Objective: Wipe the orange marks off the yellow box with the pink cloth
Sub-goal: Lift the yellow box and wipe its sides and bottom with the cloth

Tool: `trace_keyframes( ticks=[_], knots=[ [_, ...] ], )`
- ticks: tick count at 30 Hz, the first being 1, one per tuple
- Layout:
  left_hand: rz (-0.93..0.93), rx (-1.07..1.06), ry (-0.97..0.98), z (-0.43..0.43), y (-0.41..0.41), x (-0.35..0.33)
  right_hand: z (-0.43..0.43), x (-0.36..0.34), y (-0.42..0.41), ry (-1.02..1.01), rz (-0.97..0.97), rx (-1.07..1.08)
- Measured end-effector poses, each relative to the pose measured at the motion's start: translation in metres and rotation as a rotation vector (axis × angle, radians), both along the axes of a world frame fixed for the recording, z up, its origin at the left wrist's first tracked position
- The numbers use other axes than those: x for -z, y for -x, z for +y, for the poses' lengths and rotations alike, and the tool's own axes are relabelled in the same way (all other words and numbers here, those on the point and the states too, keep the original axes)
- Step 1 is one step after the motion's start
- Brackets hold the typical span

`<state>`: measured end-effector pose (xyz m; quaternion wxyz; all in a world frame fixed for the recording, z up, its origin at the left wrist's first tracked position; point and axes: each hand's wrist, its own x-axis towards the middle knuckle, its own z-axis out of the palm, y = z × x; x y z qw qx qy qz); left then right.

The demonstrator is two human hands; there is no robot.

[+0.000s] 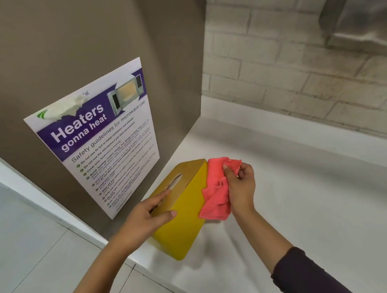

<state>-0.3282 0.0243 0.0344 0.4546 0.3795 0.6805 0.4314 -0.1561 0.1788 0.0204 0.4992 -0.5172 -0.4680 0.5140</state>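
Observation:
A yellow box (183, 224) with a slotted wooden top sits on the white counter, near its left edge. My left hand (146, 213) rests on the box's near top corner, fingers laid along the lid and thumb down the yellow front face. My right hand (241, 188) grips a crumpled pink cloth (215, 190) and holds it against the box's right side. No orange marks show on the visible faces; the cloth hides most of the right side.
A brown panel (69, 52) with a microwave safety poster (101, 138) stands just left of the box. White counter (304, 196) stretches right, backed by a pale brick wall (285, 68). A steel fixture (361, 11) hangs top right. Tiled floor (36, 258) lies below left.

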Motion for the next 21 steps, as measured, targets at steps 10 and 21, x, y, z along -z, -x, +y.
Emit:
trace_keyframes(
  ticks=[10,21],
  knots=[
    [-0.017,-0.075,0.002,0.002,0.007,0.005,-0.037,-0.011,-0.002,0.035,-0.295,-0.455],
    [0.016,-0.146,-0.016,0.002,-0.006,0.008,-0.063,-0.024,-0.024,-0.032,-0.428,-0.822]
  ],
)
